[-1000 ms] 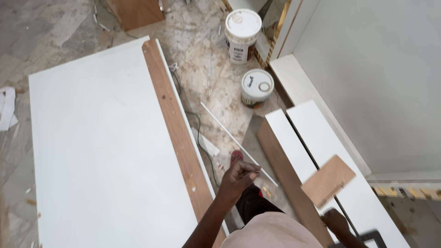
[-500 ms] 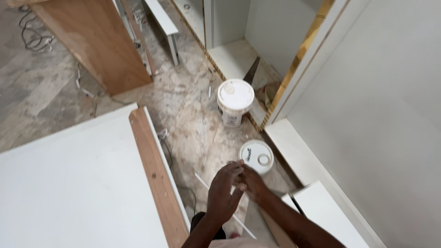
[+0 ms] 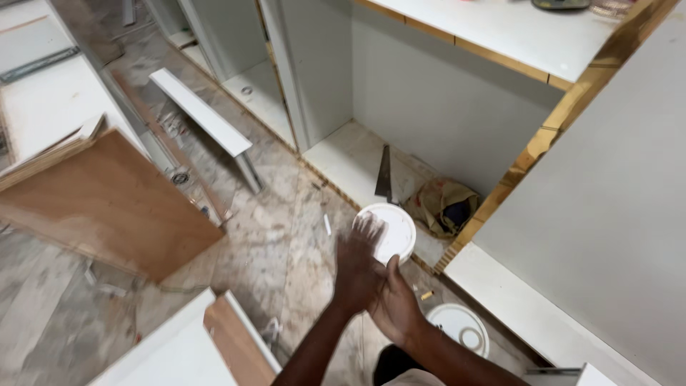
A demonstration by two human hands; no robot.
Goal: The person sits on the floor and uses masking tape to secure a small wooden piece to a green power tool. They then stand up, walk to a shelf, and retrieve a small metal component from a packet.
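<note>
My left hand (image 3: 357, 266) and my right hand (image 3: 396, 307) meet palm to palm in front of me, above the floor. The left hand is motion-blurred, its fingers spread, and nothing shows in it. I see the right hand from the back, its thumb up against the left palm, with nothing visible in it either. Just behind the fingers stands a white lidded bucket (image 3: 393, 230) at the foot of an open cabinet. A second white bucket (image 3: 457, 329) sits lower right, near my right forearm.
A handsaw (image 3: 384, 175) and a crumpled brown bag (image 3: 443, 204) lie inside the white cabinet (image 3: 429, 100). A plywood board (image 3: 107, 207) leans at the left, beside a loose white shelf board (image 3: 200, 111). A white panel with a wood edge (image 3: 214, 343) lies at the bottom.
The view has swung up from the white panel to the cabinet. My hands have come together, and the thin white strip seen a second ago is out of sight.
</note>
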